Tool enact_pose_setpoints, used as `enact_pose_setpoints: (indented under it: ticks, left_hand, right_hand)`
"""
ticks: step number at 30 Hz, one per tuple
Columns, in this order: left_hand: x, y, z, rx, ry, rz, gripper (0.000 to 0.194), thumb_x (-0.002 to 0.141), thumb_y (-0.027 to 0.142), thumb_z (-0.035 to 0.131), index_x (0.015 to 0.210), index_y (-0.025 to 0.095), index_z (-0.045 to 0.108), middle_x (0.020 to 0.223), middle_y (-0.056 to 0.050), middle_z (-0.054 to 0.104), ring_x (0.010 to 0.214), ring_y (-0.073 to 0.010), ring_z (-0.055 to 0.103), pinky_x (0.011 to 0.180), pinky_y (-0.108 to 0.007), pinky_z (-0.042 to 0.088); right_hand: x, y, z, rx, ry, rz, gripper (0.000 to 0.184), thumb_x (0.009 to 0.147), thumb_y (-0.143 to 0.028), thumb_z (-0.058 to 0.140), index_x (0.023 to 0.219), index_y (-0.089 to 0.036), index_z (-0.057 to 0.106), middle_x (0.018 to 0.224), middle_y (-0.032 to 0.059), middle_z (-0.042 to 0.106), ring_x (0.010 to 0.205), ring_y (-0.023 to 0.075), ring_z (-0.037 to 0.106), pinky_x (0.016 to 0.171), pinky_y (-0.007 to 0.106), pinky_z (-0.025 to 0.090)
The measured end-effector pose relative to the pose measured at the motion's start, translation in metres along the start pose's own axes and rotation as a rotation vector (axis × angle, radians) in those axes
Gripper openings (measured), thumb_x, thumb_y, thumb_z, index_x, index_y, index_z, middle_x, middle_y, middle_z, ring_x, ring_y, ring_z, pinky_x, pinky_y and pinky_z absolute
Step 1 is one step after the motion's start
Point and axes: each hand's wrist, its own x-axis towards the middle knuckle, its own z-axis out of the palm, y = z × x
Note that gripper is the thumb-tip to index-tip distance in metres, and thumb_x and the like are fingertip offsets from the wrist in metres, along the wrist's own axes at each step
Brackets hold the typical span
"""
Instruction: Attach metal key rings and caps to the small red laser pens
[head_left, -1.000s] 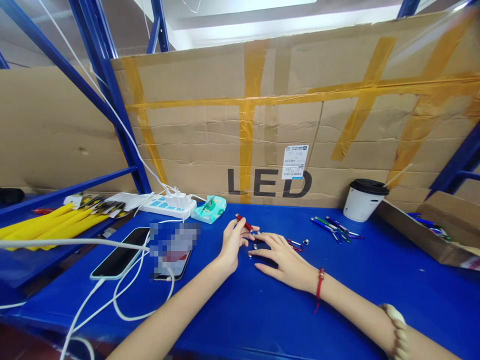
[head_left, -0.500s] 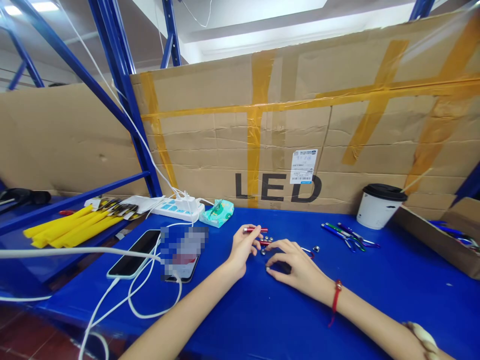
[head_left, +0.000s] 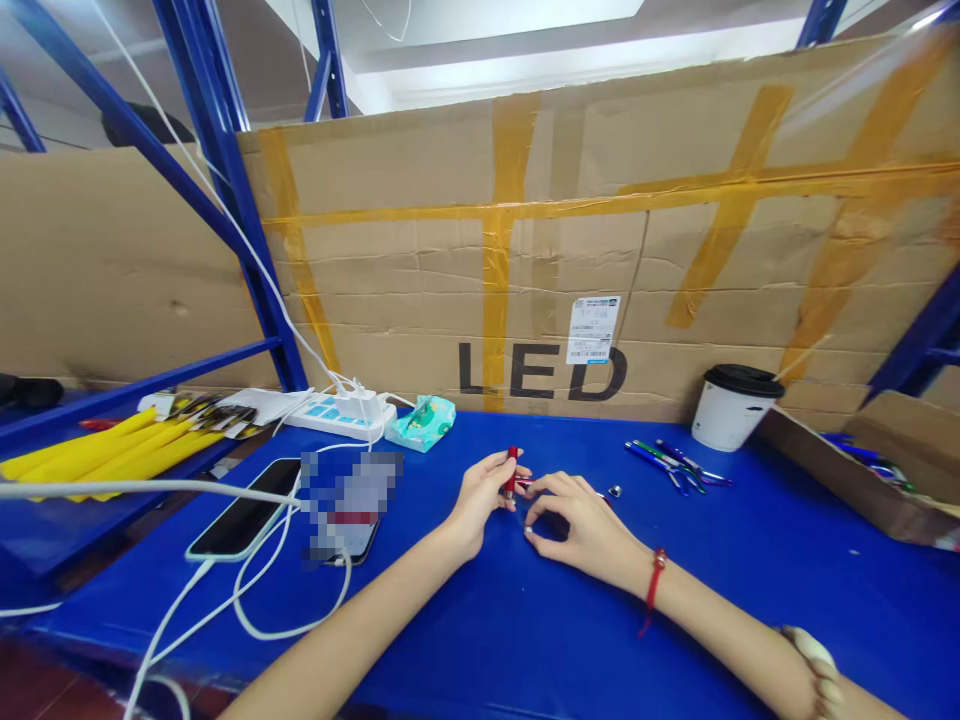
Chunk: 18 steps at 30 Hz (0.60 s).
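Note:
My left hand (head_left: 480,495) is closed around a short red pen barrel (head_left: 511,470). The barrel stands nearly upright between thumb and fingers, its silver end pointing down. Just to the right, my right hand (head_left: 574,515) curves in a pinch above the blue table (head_left: 600,640). A small silver piece (head_left: 528,531) shows at its thumb and fingertip; its exact kind is too small to tell. Another red pen part (head_left: 525,482) lies behind the hands, mostly hidden by the fingers. Beyond the right hand's knuckles rests a small silver part (head_left: 615,491).
Several pens (head_left: 679,466) lie to the right, near a lidded paper cup (head_left: 731,410) and a cardboard box (head_left: 847,490) of pens. At left are a phone (head_left: 244,510), a second phone (head_left: 367,545), white cables, a power strip (head_left: 307,420), a green packet (head_left: 421,424) and yellow tubes (head_left: 112,455).
My left hand has turned the red pen barrel from lying level to nearly upright. My right hand keeps its pinch beside it. The whole view has shifted slightly.

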Motion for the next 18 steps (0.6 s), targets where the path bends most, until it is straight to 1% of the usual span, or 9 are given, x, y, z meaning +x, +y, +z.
enact_pose_setpoints:
  ticks: [2, 8, 12, 15, 18]
  left_hand:
    - [-0.0009, 0.0013, 0.0002, 0.010, 0.024, -0.006, 0.026, 0.074, 0.028, 0.062, 0.094, 0.011, 0.059, 0.077, -0.005, 0.061, 0.058, -0.0086, 0.055, 0.043, -0.016, 0.038]
    - [-0.0006, 0.0017, 0.0002, 0.042, 0.068, -0.004, 0.030, 0.069, 0.033, 0.065, 0.089, 0.013, 0.055, 0.073, -0.003, 0.059, 0.053, -0.0091, 0.055, 0.040, -0.016, 0.035]
    - [-0.0001, 0.0012, 0.0004, 0.059, 0.073, -0.004, 0.029, 0.066, 0.037, 0.065, 0.082, 0.014, 0.054, 0.071, -0.002, 0.058, 0.053, -0.0097, 0.055, 0.040, -0.016, 0.035]
    - [0.0005, 0.0004, 0.0002, 0.074, 0.080, -0.001, 0.030, 0.066, 0.037, 0.065, 0.083, 0.015, 0.055, 0.070, -0.002, 0.057, 0.052, -0.0096, 0.054, 0.040, -0.016, 0.034]
    - [0.0022, -0.0016, -0.0005, 0.115, 0.094, 0.042, 0.028, 0.065, 0.036, 0.064, 0.080, 0.014, 0.058, 0.068, -0.001, 0.057, 0.052, -0.0084, 0.053, 0.042, -0.016, 0.034]
  right_hand:
    - [-0.0002, -0.0001, -0.0001, -0.009, 0.000, -0.002, 0.005, 0.074, -0.022, 0.062, 0.079, -0.022, 0.064, 0.102, 0.0022, 0.060, 0.096, 0.0186, 0.052, 0.082, 0.035, 0.037]
    - [-0.0012, 0.0023, -0.0007, -0.062, -0.027, -0.010, 0.012, 0.082, -0.027, 0.057, 0.089, -0.026, 0.066, 0.106, 0.0022, 0.059, 0.098, 0.0185, 0.051, 0.081, 0.034, 0.036]
    - [-0.0007, 0.0038, -0.0032, -0.069, -0.053, -0.015, 0.013, 0.084, -0.032, 0.056, 0.087, -0.026, 0.067, 0.105, 0.0019, 0.060, 0.097, 0.0177, 0.051, 0.081, 0.034, 0.036]
    - [0.0000, 0.0047, -0.0037, -0.052, -0.052, 0.004, 0.013, 0.083, -0.035, 0.058, 0.084, -0.025, 0.065, 0.102, 0.0009, 0.061, 0.095, 0.0168, 0.052, 0.080, 0.032, 0.037]
    - [0.0002, 0.0058, -0.0018, -0.047, -0.037, 0.019, 0.014, 0.080, -0.038, 0.060, 0.083, -0.024, 0.064, 0.098, 0.0003, 0.061, 0.094, 0.0161, 0.053, 0.079, 0.031, 0.038]
